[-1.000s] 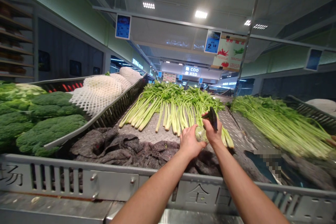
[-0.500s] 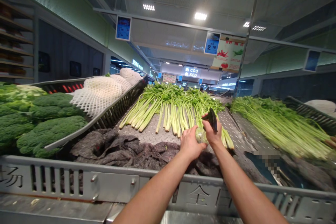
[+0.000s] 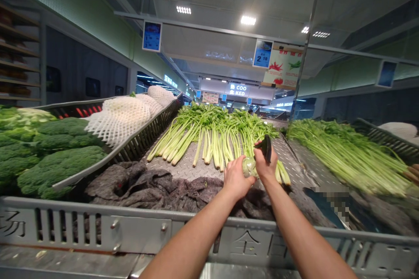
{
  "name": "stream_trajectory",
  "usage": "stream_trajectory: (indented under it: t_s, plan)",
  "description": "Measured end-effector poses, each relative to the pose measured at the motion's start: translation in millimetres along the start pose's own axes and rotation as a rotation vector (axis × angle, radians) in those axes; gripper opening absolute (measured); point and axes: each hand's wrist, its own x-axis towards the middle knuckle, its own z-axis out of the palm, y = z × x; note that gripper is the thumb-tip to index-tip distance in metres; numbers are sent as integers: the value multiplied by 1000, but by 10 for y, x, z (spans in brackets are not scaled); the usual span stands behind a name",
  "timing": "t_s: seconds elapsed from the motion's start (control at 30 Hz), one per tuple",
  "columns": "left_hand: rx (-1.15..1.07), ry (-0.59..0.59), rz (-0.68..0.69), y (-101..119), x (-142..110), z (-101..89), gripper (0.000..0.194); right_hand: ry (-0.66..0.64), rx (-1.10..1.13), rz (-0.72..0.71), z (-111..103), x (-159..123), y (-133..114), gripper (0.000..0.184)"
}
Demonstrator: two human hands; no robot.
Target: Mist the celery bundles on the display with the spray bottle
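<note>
While both hands meet over the near right part of the metal table [image 3: 193,172], the left hand [image 3: 236,178] has its grip curled around the left side of a glossy green piece [image 3: 249,167], thumb along the near side. The right hand [image 3: 266,162] is closed on a black tool [image 3: 266,148] just beside it; whether those fingers also touch the green piece I cannot tell, nor what the tool is. The green piece sits between the hands, on the near side of the celery [image 3: 209,139], whose stalk ends point near. Rumpled cloth [image 3: 118,181] lies inside the near rail [image 3: 140,230]; broccoli [image 3: 62,165] stands well apart, left. The step in hand seems to be working the green piece with the tool; going on likely calls for a firm left grip and the tool angled clear of the left fingers.
</note>
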Motion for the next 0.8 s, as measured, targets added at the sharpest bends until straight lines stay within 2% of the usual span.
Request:
stream_trajectory:
  t_s: [0.23,0.57,0.8]
  plan:
    - [-30,-12,1,-8,-1,12,67,22,-65,62,-33,10,-72,20]
    - [-39,-1,-10,-15,11,20,66,16,16,6,0,11,22,28]
    - [-24,-25,-33,-27,10,22,67,-59,15,6,-3,15,45,26]
